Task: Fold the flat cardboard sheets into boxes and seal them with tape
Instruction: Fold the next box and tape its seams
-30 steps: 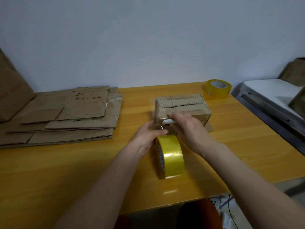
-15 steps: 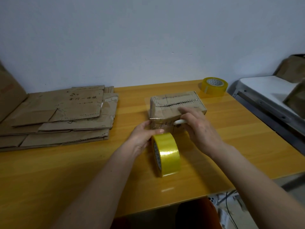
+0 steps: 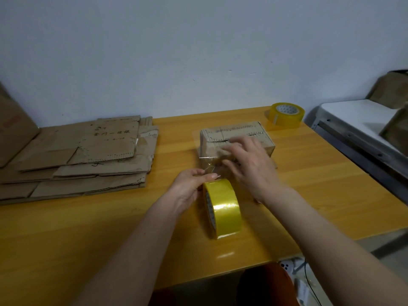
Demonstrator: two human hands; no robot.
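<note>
Now taping box (image 3: 237, 138) | left hand (image 3: 187, 188) pinches tape strip (image 3: 206, 164) above tape roll (image 3: 223, 208) | right hand (image 3: 249, 164) blurred, grasp unclear | keep strip taut, press flat.

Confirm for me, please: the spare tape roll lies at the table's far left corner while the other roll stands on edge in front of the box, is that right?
Not quite: the spare roll lies at the table's far right corner, as the head view shows. The flat cardboard sheets fill the far left. The other roll does stand on edge in front of the box.
</note>
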